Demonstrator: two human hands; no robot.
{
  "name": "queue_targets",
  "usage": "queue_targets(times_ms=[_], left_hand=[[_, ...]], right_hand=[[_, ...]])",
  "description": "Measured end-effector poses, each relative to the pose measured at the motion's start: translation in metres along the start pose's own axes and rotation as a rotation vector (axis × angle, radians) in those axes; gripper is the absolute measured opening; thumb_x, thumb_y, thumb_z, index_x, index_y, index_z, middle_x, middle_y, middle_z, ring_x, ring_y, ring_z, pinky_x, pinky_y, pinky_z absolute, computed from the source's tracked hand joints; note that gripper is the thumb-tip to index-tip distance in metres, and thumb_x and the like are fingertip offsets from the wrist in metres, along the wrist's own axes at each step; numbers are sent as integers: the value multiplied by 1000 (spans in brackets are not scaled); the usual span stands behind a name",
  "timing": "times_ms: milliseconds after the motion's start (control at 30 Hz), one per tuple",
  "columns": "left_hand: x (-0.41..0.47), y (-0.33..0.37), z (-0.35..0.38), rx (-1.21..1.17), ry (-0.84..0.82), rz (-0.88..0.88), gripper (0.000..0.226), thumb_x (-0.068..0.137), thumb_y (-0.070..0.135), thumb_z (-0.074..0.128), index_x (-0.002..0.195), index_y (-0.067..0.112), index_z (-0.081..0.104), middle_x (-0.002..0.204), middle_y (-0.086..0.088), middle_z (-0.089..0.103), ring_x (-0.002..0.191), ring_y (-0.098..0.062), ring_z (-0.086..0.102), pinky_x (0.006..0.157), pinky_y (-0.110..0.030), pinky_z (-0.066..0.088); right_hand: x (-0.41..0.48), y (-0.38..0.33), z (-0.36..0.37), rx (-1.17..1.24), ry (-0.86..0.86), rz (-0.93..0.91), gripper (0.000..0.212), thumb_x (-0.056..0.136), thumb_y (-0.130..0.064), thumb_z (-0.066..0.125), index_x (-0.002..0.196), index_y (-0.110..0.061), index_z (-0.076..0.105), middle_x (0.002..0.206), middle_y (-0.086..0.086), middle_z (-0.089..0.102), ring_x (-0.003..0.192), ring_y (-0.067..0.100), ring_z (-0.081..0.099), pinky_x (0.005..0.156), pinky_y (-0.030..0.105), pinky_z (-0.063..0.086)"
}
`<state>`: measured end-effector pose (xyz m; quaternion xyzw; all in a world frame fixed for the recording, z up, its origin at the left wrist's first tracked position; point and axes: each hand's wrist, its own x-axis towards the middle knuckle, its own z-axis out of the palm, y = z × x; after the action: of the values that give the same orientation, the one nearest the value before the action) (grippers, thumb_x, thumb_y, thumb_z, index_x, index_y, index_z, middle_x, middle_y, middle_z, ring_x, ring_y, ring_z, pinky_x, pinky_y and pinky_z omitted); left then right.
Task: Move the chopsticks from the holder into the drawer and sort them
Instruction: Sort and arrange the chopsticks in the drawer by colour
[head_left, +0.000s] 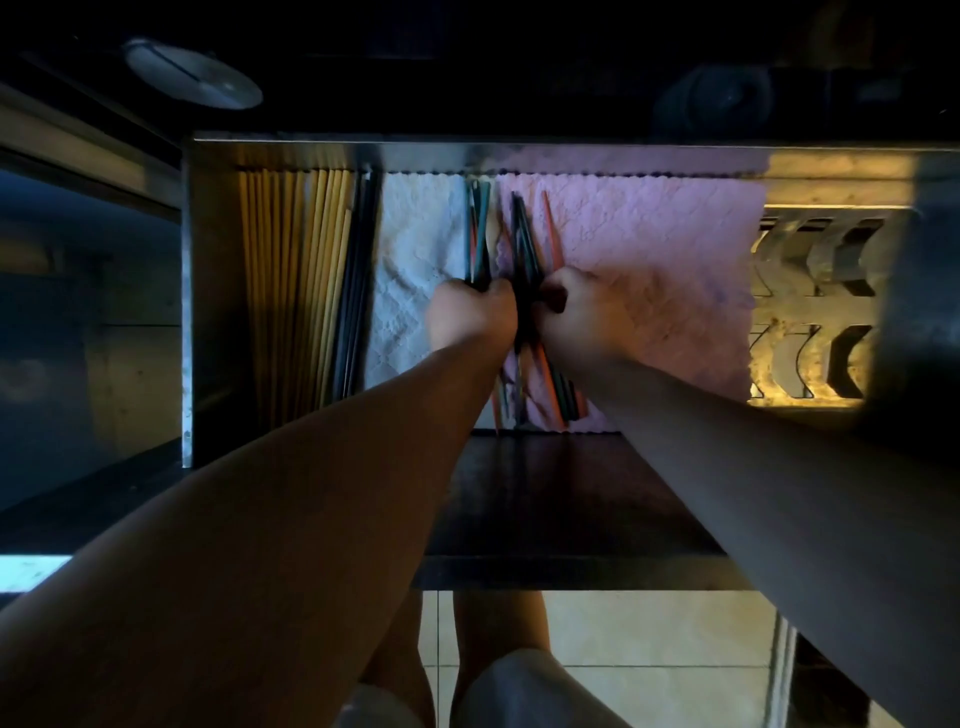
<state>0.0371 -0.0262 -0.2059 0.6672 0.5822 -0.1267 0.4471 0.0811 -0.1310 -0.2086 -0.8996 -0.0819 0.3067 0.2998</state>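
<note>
An open metal drawer (322, 146) lies below me, lined with a white cloth (410, 249) and a pink cloth (649, 244). At its left lie rows of yellow wooden chopsticks (291, 270) and a few dark chopsticks (361, 260). My left hand (467, 317) is closed on a small bundle of teal and dark chopsticks (480, 228). My right hand (576, 312) grips another dark bundle (522, 234) right beside it. An orange chopstick (551, 228) and other loose ones (558, 389) lie on the pink cloth under my wrists.
A metal rack with curved slots (810, 306) fills the drawer's right end. A round lid-like object (192, 73) rests on the dark counter behind. The dark drawer front (545, 509) is near me, with a tiled floor (649, 649) below.
</note>
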Motion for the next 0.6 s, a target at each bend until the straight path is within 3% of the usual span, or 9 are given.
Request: queue_targets(times_ms=[133,267,367,433,500,533,600], left_hand=[[1,-8,-19,-40,-42,-10,27,85,30,51,93,9,66,84,-10,64,83,-33,63,66,-30,45],[-2,-18,-33,-66,-91,0,25,88,29,47,88,11,65,72,-6,60,74,-30,60,54,-28,39],[-8,-20,-37,-131,-143,-25,29,76,30,42,85,9,61,88,-25,65,75,-41,63,58,-41,52],[-12,-20,-39,-193,-174,-52,44,67,29,36,94,2,58,83,-27,61,68,-41,62,51,-45,53],[-13,-21,-38,-189,-166,-39,46,71,26,37,103,-2,57,91,-30,64,79,-47,64,59,-51,53],[-13,-21,-38,-166,-147,-18,39,76,25,39,101,2,59,100,-29,66,90,-46,65,68,-48,54],[-13,-20,-38,-147,-123,11,23,84,23,41,92,11,59,103,-23,68,95,-39,66,68,-36,50]], right_hand=[[4,-10,7,-183,13,-32,19,87,-25,62,103,-15,60,100,6,63,91,27,60,74,33,48],[6,-19,18,-412,25,-6,17,92,-16,52,108,-15,59,106,9,65,97,31,64,79,41,54],[9,-24,21,-409,47,53,21,89,-24,56,106,-14,63,106,10,67,97,33,65,77,38,51],[12,-25,21,-391,25,101,27,87,-33,59,105,-13,65,104,11,68,97,32,65,76,35,50],[14,-26,21,-335,12,175,36,84,-40,60,104,-10,65,103,12,69,95,32,66,76,34,50],[16,-26,20,-292,32,205,40,83,-42,60,105,-9,64,102,12,69,94,32,66,76,34,51],[16,-27,18,-192,100,224,37,82,-41,57,102,-10,62,98,9,67,91,28,65,73,31,48]])
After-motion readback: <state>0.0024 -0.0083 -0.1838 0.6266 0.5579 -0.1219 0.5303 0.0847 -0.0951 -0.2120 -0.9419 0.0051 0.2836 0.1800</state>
